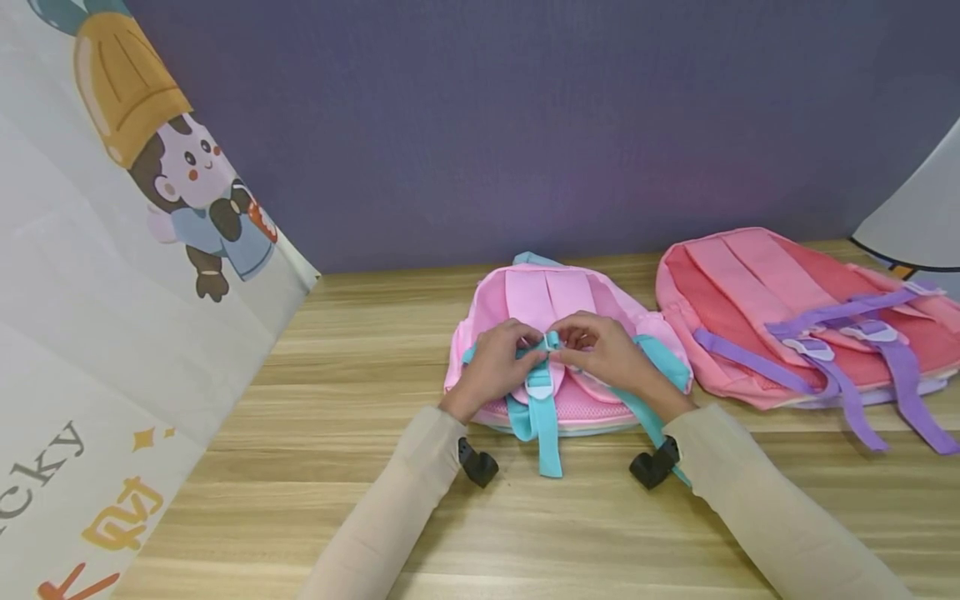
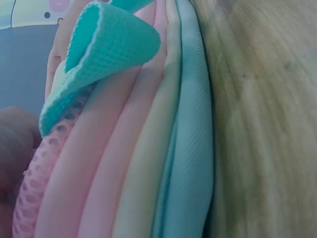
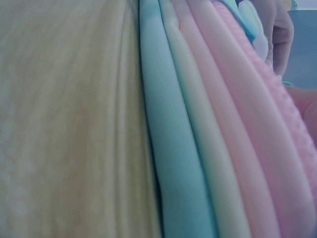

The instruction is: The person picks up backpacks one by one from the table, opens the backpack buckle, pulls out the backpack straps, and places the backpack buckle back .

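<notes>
One dark backdrop [image 1: 525,125] fills the far side, and below it there's one wood-grain desk [image 1: 337,375] carrying everything. Two printed sheets flank it: a big cartoon sheet [image 1: 90,292] on the left, and a second printed sheet [image 1: 926,200] just poking in at the far right.

Two backpacks, both lying straps-up on the desk. The coral backpack [image 1: 787,292] is off to the right, with purple straps [image 1: 847,412] trailing two loose tails over its near edge. The light pink backpack [image 1: 528,300] sits about mid-desk, right beside it, sides touching or close to it, hard to tell.

Two beige sleeves [image 1: 390,500] reach in from the near side, with two black wrist units [image 1: 477,462], one per wrist. Two hands over the pink bag: the left hand [image 1: 491,362] and right hand [image 1: 611,354] each have a thumb-and-finger grip, both pinching one teal strap [image 1: 549,433] just above its white buckle [image 1: 538,386]. The strap's loose tail drops past the bag's edge.

What's in the way: those hands cover the bag's middle, and in both wrist views the bag's piped edge hides most of the fingers.
</notes>
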`<state>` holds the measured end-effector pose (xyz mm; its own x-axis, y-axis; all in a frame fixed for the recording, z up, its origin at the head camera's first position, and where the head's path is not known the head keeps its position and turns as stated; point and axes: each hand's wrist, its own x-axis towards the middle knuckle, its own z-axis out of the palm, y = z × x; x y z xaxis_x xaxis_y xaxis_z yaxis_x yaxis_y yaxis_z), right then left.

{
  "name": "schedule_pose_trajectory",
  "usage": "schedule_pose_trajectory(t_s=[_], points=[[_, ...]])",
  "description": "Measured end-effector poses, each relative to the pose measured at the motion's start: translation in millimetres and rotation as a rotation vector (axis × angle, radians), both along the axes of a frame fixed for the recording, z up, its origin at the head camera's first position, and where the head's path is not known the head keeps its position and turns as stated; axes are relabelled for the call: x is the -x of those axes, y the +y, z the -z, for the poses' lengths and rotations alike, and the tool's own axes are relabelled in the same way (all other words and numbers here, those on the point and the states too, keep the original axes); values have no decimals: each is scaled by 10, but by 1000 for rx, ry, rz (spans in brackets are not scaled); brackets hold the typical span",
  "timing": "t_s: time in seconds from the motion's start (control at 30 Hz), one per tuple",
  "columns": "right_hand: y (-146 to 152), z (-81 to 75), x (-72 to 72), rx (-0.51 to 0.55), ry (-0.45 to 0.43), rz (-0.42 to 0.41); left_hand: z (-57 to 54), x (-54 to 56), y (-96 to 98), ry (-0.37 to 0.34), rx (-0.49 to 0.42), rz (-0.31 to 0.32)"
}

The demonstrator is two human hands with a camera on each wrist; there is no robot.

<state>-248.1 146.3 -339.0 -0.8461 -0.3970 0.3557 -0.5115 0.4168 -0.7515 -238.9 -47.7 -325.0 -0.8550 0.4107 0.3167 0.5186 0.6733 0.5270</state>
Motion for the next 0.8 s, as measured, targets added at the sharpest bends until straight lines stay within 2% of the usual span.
schedule_pose_trajectory(t_s=[0.23, 0.43, 0.8], points=[[6, 22, 22, 3, -6, 3, -30, -9, -19, -24, 9, 0], [7, 29, 14, 12, -15, 6, -23, -16, -10, -12, 23, -7], [-4, 15, 19, -4, -12, 7, -1, -12, 3, 10, -2, -11]])
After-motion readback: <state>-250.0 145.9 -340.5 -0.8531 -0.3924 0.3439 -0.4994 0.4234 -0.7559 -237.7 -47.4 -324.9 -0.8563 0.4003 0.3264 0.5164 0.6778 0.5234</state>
